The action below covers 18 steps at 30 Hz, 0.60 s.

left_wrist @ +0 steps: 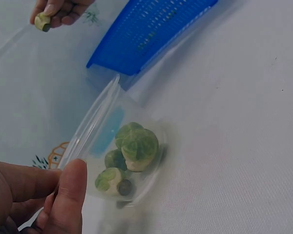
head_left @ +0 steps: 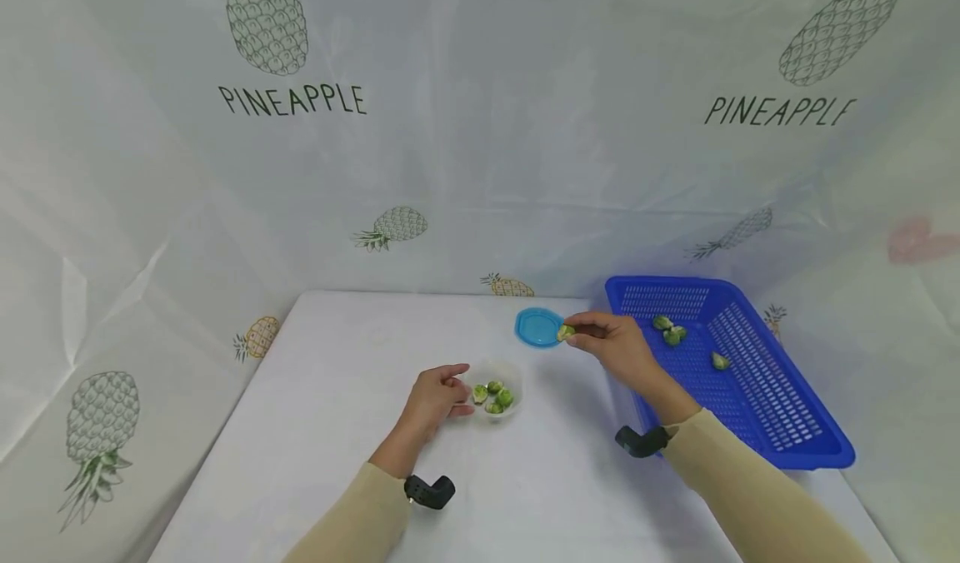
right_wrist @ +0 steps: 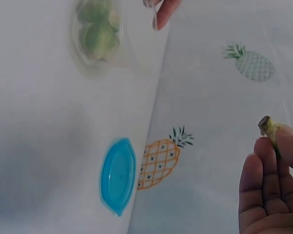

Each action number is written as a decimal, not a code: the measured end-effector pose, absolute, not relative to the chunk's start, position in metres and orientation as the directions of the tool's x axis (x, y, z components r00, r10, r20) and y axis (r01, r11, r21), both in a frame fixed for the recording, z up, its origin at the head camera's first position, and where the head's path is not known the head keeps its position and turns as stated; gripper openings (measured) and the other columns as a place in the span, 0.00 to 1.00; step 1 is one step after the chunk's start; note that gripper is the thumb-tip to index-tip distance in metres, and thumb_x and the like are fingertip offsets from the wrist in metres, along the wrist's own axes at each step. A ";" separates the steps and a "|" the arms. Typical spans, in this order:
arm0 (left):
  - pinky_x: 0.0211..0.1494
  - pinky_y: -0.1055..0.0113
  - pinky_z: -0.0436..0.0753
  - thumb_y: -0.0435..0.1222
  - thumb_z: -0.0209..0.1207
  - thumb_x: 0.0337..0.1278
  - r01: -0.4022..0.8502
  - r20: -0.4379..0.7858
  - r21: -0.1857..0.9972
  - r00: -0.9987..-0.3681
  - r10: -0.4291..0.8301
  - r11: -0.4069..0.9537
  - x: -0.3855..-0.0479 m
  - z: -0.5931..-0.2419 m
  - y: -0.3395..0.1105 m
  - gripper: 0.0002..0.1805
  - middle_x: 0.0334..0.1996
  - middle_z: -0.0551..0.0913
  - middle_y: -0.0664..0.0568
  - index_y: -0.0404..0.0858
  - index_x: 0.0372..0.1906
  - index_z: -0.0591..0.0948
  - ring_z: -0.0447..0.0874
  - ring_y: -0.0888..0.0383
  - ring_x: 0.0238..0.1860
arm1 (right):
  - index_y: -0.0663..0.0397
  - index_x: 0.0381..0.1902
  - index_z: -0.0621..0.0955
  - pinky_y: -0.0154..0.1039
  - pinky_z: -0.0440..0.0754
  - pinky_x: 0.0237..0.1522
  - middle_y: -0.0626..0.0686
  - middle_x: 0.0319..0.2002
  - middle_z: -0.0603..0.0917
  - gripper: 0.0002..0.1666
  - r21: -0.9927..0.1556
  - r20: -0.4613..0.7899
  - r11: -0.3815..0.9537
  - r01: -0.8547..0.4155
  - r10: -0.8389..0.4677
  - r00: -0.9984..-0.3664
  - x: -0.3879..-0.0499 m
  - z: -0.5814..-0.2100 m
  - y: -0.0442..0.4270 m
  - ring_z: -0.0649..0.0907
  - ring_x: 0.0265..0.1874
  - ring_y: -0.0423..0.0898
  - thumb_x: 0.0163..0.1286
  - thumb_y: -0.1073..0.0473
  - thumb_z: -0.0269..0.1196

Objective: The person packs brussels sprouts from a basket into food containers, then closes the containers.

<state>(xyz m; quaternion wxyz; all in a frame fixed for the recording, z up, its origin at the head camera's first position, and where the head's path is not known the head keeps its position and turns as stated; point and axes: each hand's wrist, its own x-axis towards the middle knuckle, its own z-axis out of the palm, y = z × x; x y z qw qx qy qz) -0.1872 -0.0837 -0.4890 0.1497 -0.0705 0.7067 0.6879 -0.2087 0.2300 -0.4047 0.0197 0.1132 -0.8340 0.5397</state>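
Note:
A clear plastic container [head_left: 517, 386] holds several green Brussels sprouts [left_wrist: 139, 145] in the middle of the table. My left hand [head_left: 437, 396] is at its left side, thumb and fingers holding the rim. Above the table, between the container and the blue basket, my right hand [head_left: 617, 348] pinches one Brussels sprout [head_left: 566, 332] between thumb and fingers. Its cut stem end shows in the right wrist view. A light blue lid [head_left: 537, 327] lies flat on the table, just left of that sprout in the head view.
The blue perforated basket [head_left: 780, 380] stands at the table's right, with several Brussels sprouts [head_left: 672, 336] inside. A white sheet [head_left: 480, 155] printed with pineapples hangs behind the table. Both wrists carry a small black camera [head_left: 430, 492].

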 end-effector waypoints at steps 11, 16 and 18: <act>0.41 0.64 0.94 0.23 0.59 0.68 -0.307 -0.311 0.950 -0.946 0.092 0.061 -0.187 -0.489 -0.083 0.26 0.38 0.76 0.47 0.33 0.70 0.78 0.84 0.53 0.36 | 0.62 0.54 0.88 0.29 0.89 0.47 0.63 0.48 0.89 0.15 -0.905 0.163 0.367 -0.216 -0.169 -0.972 -0.204 -0.421 0.203 0.87 0.43 0.37 0.71 0.68 0.70; 0.41 0.63 0.94 0.23 0.60 0.68 -0.312 -0.316 0.949 -0.944 0.093 0.054 -0.185 -0.487 -0.084 0.27 0.39 0.76 0.47 0.33 0.70 0.78 0.84 0.51 0.38 | 0.64 0.54 0.88 0.29 0.90 0.48 0.63 0.48 0.90 0.15 -0.921 0.150 0.331 -0.204 -0.183 -0.972 -0.203 -0.427 0.192 0.88 0.44 0.37 0.70 0.68 0.70; 0.41 0.63 0.94 0.23 0.60 0.68 -0.313 -0.317 0.948 -0.944 0.097 0.052 -0.186 -0.488 -0.084 0.27 0.39 0.75 0.47 0.33 0.71 0.78 0.83 0.52 0.38 | 0.66 0.54 0.87 0.29 0.90 0.47 0.64 0.47 0.90 0.16 -0.928 0.146 0.314 -0.200 -0.185 -0.972 -0.202 -0.432 0.186 0.88 0.43 0.37 0.70 0.69 0.70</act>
